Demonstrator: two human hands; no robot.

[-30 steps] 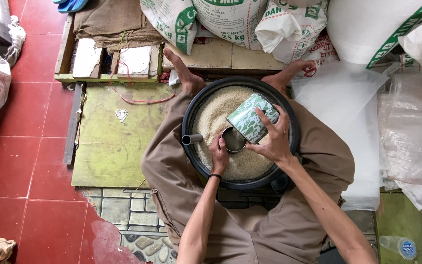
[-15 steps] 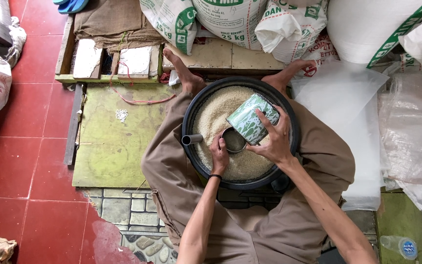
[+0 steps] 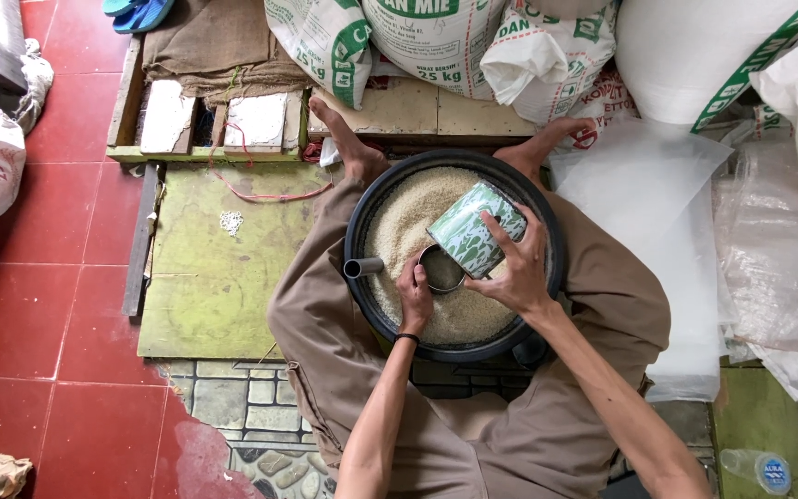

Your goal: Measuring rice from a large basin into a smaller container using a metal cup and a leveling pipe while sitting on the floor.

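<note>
— Head view, looking straight down: what does the person have in hand?

— Right hand (image 3: pixel 514 273) is clamped around a green-and-white patterned tin (image 3: pixel 475 229), tilted with its mouth toward a small metal cup (image 3: pixel 441 268). Left hand (image 3: pixel 415 296) is closed on that cup, fingers wrapped at its near rim; a black band sits on the wrist.

— Where do cup and tin sit?

— Both over a round dark basin (image 3: pixel 367 296) heaped with pale rice (image 3: pixel 408 217). The cup rests in the rice just right of centre, the tin touching or just above its far edge; cannot tell which. A short grey tube handle (image 3: pixel 363 268) lies on the basin's left rim.

— And the basin?

— Held between the person's knees, in brown trousers (image 3: pixel 325 323), bare feet (image 3: pixel 348 139) pointing away on either side of it.

— Surroundings?

— Red tiled floor (image 3: pixel 39 305) at left, a worn green board (image 3: pixel 214 277) beside the basin with a few spilled grains. A wooden pallet (image 3: pixel 205 125) beyond it, covered in part by burlap (image 3: pixel 210 42). Printed white sacks (image 3: pixel 436 46) stacked along the top. Clear plastic sheeting (image 3: pixel 658 212) at right. Blue sandals (image 3: pixel 136 11) at the upper edge. A plastic bottle (image 3: pixel 759 469) lies at the lower right corner.
</note>
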